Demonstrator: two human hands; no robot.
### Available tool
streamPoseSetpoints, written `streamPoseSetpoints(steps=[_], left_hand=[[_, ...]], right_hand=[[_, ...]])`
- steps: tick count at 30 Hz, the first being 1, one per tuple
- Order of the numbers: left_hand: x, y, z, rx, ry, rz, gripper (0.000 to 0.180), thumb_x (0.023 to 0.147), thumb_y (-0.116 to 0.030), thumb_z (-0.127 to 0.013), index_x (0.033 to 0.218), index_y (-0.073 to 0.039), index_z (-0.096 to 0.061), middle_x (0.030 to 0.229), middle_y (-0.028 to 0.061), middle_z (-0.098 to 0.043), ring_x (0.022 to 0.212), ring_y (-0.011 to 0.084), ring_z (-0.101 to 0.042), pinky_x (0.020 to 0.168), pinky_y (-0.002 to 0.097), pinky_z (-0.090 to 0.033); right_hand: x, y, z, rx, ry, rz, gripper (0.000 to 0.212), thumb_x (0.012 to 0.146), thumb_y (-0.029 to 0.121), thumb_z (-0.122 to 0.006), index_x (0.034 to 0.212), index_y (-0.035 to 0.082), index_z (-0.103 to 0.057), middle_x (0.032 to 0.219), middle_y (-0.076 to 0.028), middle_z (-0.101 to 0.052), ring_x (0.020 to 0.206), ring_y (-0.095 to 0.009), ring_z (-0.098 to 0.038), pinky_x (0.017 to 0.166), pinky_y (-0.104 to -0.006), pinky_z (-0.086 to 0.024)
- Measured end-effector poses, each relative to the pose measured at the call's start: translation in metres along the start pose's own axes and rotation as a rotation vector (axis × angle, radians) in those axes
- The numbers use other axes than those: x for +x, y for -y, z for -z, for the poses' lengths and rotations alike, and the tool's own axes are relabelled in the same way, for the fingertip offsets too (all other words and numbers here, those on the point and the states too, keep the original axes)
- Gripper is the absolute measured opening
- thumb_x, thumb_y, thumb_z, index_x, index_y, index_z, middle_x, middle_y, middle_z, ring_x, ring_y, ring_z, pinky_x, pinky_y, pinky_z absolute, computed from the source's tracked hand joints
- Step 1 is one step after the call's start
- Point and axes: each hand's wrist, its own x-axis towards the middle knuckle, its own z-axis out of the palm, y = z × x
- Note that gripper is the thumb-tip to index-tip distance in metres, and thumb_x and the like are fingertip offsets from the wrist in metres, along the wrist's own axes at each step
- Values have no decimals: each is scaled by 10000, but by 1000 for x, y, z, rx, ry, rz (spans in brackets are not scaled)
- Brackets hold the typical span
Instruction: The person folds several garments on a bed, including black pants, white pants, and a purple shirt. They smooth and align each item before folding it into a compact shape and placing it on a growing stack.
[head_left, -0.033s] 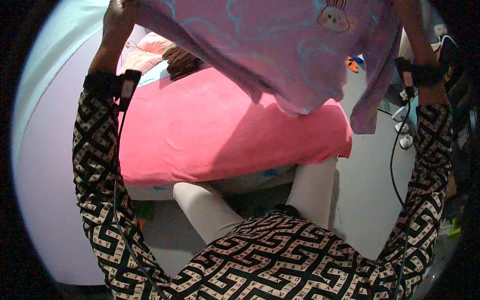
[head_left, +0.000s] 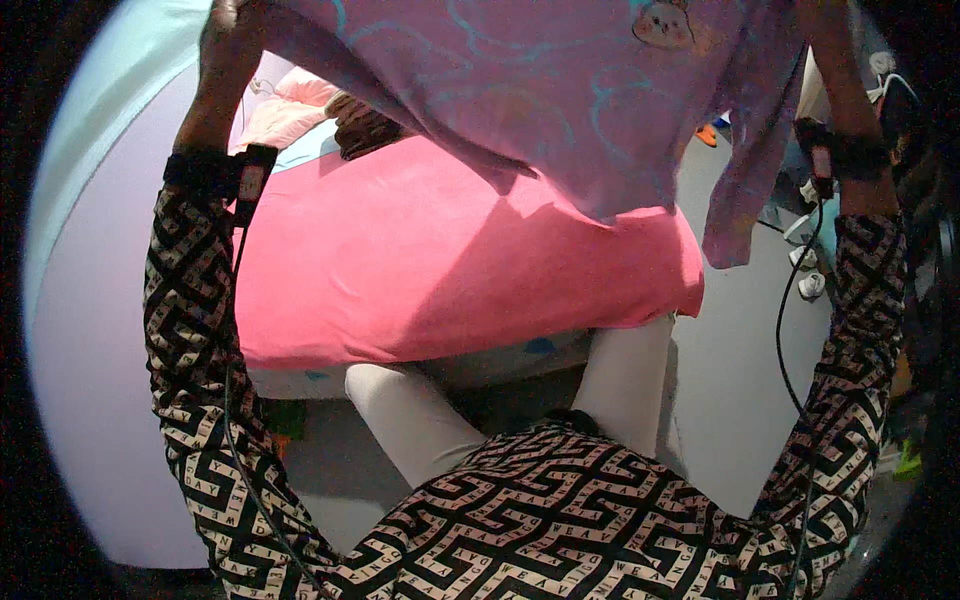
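Note:
A purple long-sleeved top (head_left: 520, 110) with looping blue lines and a small animal-face print hangs spread out between my raised arms. At the upper left edge, my left hand (head_left: 228, 25) is closed on one end of it, its fingers partly cut off. The other end rises to my right hand (head_left: 828, 15), mostly beyond the upper edge with its fingers out of sight; the cloth is held up there. One sleeve dangles beside my right forearm. The top's lower edge hangs over a bed with a pink sheet (head_left: 360, 260).
Light-pink bedding (head_left: 285, 115) and a dark brown folded cloth (head_left: 362, 128) lie at the bed's far left. A pale purple wall (head_left: 100, 380) rises on the left. White shoes (head_left: 811, 286) stand on the grey floor at right. Black cables (head_left: 232, 400) run along both arms.
The top has moved up slightly, so the upper part of its animal print is now cut off by the picture's edge. Its hem has shifted a little.

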Motion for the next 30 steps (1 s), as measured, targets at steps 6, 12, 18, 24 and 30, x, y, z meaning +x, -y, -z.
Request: streamPoseSetpoints(steps=[6,12,18,24,30], left_hand=[[10,-25,10,124,-84,-28,503,1022,-536,-461,1028,-41,-547,891,81,-599,823,172,-583,788,328,-474],[11,-21,12,42,-70,-48,467,1059,-455,-427,1172,-21,-558,1096,119,-642,987,178,-604,917,324,-470],[3,-39,29,151,-168,-129,462,1048,-462,-426,1141,-34,-572,1181,145,-617,1084,226,-593,992,348,-438],[-20,-76,18,53,-142,-7,523,1015,-559,-427,1015,-58,-580,997,169,-639,949,259,-623,885,381,-483],[-44,-86,4,38,8,190,556,1025,-564,-451,766,-73,-441,656,16,-400,658,117,-396,587,313,-394]], right_hand=[[11,-7,31,-265,88,-11,125,984,160,-549,964,59,-620,769,-38,-620,637,-120,-596,583,-279,-490],[4,-5,22,-275,101,-9,126,991,155,-550,993,54,-626,807,-51,-640,682,-129,-616,619,-276,-505],[10,-9,29,-270,121,-18,130,999,149,-551,1022,49,-631,844,-63,-660,726,-138,-635,654,-274,-520],[17,-39,29,-311,210,-91,138,1006,143,-553,1051,44,-637,882,-76,-680,771,-148,-655,690,-271,-534],[-9,-45,26,-572,238,-182,321,1007,359,-589,1106,70,-685,967,-99,-738,903,-210,-731,787,-348,-559]])
